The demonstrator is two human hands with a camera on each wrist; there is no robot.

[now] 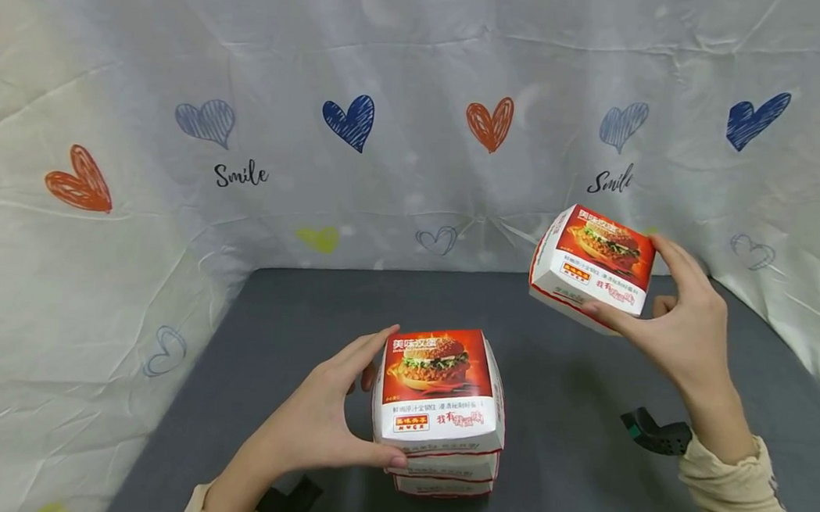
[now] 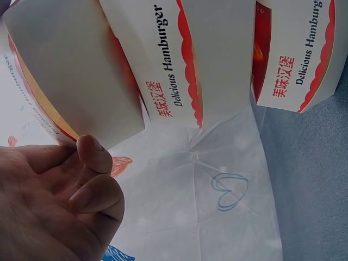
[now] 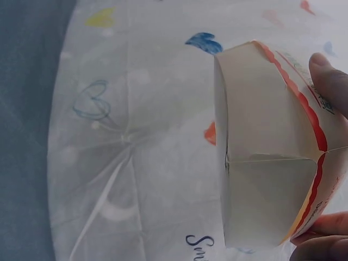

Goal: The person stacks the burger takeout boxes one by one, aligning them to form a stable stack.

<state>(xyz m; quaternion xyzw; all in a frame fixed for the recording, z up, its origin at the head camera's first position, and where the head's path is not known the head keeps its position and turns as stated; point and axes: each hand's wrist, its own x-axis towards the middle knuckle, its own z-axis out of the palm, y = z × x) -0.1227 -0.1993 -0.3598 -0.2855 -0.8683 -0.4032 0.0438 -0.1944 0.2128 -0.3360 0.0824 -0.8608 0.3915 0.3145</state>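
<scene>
Near the front of the table stands a stack of hamburger boxes (image 1: 444, 487), white with red edges. My left hand (image 1: 319, 415) grips the top box (image 1: 440, 383) of it from the left, thumb at the front edge and fingers toward the back. In the left wrist view that upper box (image 2: 73, 70) sits slightly askew against the middle box (image 2: 157, 60). Higher up and to the right, my right hand (image 1: 687, 328) holds another hamburger box (image 1: 593, 259) in the air, pinched between thumb and fingers. The right wrist view shows this box's pale underside (image 3: 272, 109).
A dark grey table (image 1: 546, 452) lies under the stack. Behind and to the left hangs a white cloth (image 1: 414, 193) printed with hearts and "Smile". Black straps (image 1: 656, 434) are at both wrists.
</scene>
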